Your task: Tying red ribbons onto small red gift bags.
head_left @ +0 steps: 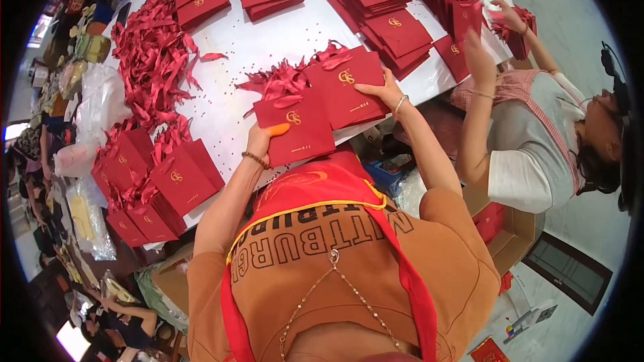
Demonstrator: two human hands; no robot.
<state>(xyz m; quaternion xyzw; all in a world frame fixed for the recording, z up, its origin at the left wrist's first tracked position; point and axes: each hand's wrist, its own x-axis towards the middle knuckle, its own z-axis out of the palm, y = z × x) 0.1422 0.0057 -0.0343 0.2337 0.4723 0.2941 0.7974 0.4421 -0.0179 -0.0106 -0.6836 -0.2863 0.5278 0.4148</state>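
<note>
Head view, looking down over the person's chest to a white table [268,47]. The left hand [263,139] grips the lower left edge of a flat red paper bag [295,131] with a gold emblem, the thumb lying on its face and the other fingers hidden beneath it. The right hand [381,90] rests with fingers spread on the right edge of a second red bag [345,87], which lies just beyond and to the right of the first and partly overlaps it. Whether this hand clasps the bag or only presses on it cannot be told. Both bags lie flat at the near edge of the table, directly ahead of the hands. A small cluster of red ribbons [278,82] lies touching the far edge of both bags, between the two hands and slightly beyond them. Left of the left hand stands a group of opened red bags [157,184] with ribbon handles; beyond these, a large heap of loose ribbons [151,60]. Farther from both hands, stacks of flat bags [386,17] cover the table's far side. To the right of the right hand, a co-worker's arm [477,94] reaches up toward further red bags.
</note>
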